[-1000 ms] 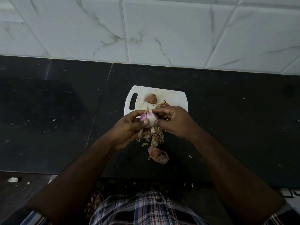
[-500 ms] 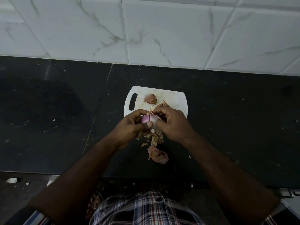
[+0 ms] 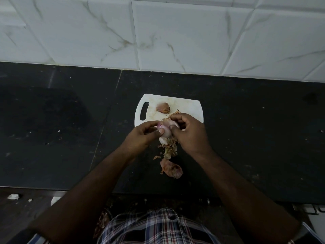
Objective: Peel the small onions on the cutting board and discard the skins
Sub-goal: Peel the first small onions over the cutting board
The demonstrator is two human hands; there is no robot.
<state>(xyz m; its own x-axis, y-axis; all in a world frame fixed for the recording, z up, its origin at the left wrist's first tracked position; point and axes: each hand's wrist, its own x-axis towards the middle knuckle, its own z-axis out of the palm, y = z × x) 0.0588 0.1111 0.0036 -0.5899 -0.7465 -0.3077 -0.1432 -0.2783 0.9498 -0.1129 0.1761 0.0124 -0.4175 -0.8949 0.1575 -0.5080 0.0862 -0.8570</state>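
Observation:
A small pale purple onion (image 3: pixel 167 128) is held just above the near edge of the white cutting board (image 3: pixel 190 107). My left hand (image 3: pixel 143 136) grips it from the left, thumb on its front. My right hand (image 3: pixel 190 132) grips its right side, fingertips pinching a strip of dry skin (image 3: pixel 174 113) at its top. Another small onion (image 3: pixel 163 107), brown-skinned, lies on the board near the handle slot. Loose skins (image 3: pixel 169 147) are heaped on the black counter under my hands, with one large piece (image 3: pixel 171 169) nearer to me.
The black stone counter (image 3: pixel 255 138) stretches to both sides, its front edge close to my body. A white marbled tile wall (image 3: pixel 158 32) rises behind the board. Small white scraps (image 3: pixel 13 196) lie below the counter edge at the lower left.
Both hands have turned the onion a little between them. My right fingertips have moved up to the onion's top and now pinch the skin there.

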